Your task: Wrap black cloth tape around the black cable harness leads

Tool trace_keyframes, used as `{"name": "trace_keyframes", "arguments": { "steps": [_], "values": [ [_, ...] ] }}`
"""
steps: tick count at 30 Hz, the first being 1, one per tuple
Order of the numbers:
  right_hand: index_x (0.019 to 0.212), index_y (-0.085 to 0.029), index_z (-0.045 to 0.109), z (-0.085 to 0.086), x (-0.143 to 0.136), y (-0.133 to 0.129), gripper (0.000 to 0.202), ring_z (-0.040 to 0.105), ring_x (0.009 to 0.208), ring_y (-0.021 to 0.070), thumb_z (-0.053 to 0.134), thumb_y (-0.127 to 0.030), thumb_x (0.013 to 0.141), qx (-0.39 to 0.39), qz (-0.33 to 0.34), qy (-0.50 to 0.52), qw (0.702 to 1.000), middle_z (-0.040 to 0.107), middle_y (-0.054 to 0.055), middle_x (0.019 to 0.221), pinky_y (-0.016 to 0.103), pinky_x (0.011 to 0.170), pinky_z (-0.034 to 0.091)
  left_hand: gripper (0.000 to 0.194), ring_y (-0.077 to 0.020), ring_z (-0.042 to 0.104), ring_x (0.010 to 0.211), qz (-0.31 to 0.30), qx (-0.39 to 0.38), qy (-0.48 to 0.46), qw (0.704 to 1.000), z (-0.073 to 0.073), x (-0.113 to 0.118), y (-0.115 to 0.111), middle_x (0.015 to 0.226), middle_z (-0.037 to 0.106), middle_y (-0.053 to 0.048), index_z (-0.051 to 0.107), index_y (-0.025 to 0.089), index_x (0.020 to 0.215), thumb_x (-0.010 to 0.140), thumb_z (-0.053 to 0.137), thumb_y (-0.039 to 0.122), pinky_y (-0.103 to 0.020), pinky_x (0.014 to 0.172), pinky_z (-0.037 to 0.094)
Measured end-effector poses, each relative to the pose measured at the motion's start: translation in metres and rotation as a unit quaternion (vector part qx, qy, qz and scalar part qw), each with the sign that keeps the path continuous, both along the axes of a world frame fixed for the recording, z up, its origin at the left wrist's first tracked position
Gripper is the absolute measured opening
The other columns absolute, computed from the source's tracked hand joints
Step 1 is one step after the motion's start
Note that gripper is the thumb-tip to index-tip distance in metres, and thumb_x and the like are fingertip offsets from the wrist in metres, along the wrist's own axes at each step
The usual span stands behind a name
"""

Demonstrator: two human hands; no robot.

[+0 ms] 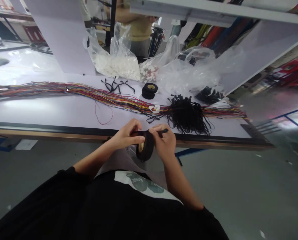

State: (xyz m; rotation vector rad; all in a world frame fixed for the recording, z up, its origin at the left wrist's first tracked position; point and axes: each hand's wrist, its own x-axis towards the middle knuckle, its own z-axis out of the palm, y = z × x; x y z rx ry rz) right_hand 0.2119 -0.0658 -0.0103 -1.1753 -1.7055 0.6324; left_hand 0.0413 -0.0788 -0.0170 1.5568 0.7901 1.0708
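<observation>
My left hand [129,135] is closed at the table's front edge, its thumb and fingers on a roll of black tape [149,148] that hangs between my hands. Close beside it, my right hand [164,140] pinches a short black cable [164,131] against the top of the roll. Behind my hands a long bundle of coloured wires [106,98] runs across the table [51,111]. A pile of black cables [187,115] lies over the bundle to the right. More black tape rolls [149,90] are stacked behind it.
Several loose black cables [116,85] lie behind the bundle. Clear bags with white parts [116,66] and other small parts [149,71] stand at the back, with a bag of black items [209,95] to the right. A person [138,28] is beyond the shelf frame.
</observation>
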Motion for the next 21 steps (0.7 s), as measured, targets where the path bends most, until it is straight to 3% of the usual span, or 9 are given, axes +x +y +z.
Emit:
{"name": "trace_keyframes", "arguments": {
  "steps": [2, 5, 9, 13, 17, 21],
  "values": [
    [0.061, -0.023, 0.052, 0.006, 0.002, -0.001, 0.018, 0.055, 0.066, 0.0173, 0.053, -0.032, 0.078, 0.102, -0.001, -0.077, 0.992, 0.062, 0.001, 0.066, 0.033, 0.067, 0.040, 0.038, -0.0072, 0.038, 0.061, 0.031, -0.025, 0.007, 0.999, 0.001, 0.004, 0.002, 0.071, 0.038, 0.005, 0.043, 0.018, 0.079, 0.063, 0.070, 0.039, -0.020, 0.054, 0.033],
    [0.060, -0.024, 0.050, 0.009, 0.004, -0.002, 0.021, 0.055, 0.067, 0.0179, 0.051, -0.027, 0.081, 0.192, 0.043, -0.153, 0.968, 0.062, 0.003, 0.065, 0.033, 0.067, 0.040, 0.026, -0.0070, 0.041, 0.061, -0.023, -0.078, -0.010, 0.997, 0.005, 0.006, 0.002, 0.069, 0.044, 0.004, 0.044, 0.017, 0.074, 0.061, 0.066, 0.023, -0.019, 0.055, 0.035],
    [0.059, -0.024, 0.046, 0.007, 0.004, -0.002, 0.026, 0.053, 0.064, 0.0171, 0.046, -0.028, 0.085, 0.222, 0.055, -0.216, 0.949, 0.059, 0.003, 0.060, 0.030, 0.061, 0.038, 0.017, -0.0070, 0.041, 0.052, -0.073, -0.193, -0.061, 0.976, 0.008, 0.001, 0.005, 0.063, 0.049, 0.003, 0.051, 0.015, 0.078, 0.061, 0.055, 0.019, -0.019, 0.047, 0.029],
    [0.059, -0.023, 0.046, 0.004, 0.003, -0.001, 0.025, 0.052, 0.065, 0.0169, 0.046, -0.028, 0.084, 0.202, 0.072, -0.229, 0.949, 0.059, 0.003, 0.061, 0.029, 0.060, 0.037, 0.019, -0.0070, 0.039, 0.048, -0.078, -0.225, -0.066, 0.969, 0.004, -0.001, 0.013, 0.058, 0.049, 0.002, 0.055, 0.013, 0.075, 0.060, 0.054, 0.024, -0.021, 0.045, 0.027],
    [0.061, -0.023, 0.048, -0.002, -0.002, -0.006, 0.022, 0.051, 0.060, 0.0142, 0.050, -0.032, 0.081, 0.096, 0.053, -0.124, 0.986, 0.057, 0.000, 0.060, 0.028, 0.059, 0.039, 0.020, -0.0089, 0.048, 0.056, -0.032, -0.110, -0.017, 0.993, 0.000, 0.002, 0.013, 0.063, 0.053, 0.002, 0.053, 0.015, 0.073, 0.062, 0.063, 0.028, -0.022, 0.055, 0.037],
    [0.064, -0.022, 0.047, -0.013, -0.010, -0.009, 0.022, 0.047, 0.052, 0.0115, 0.052, -0.037, 0.079, -0.035, -0.010, 0.035, 0.999, 0.050, -0.004, 0.054, 0.026, 0.054, 0.039, 0.007, -0.0110, 0.054, 0.065, 0.120, 0.067, 0.093, 0.986, -0.007, 0.010, 0.007, 0.069, 0.061, 0.000, 0.057, 0.017, 0.071, 0.071, 0.059, 0.023, -0.024, 0.065, 0.042]
  ]
}}
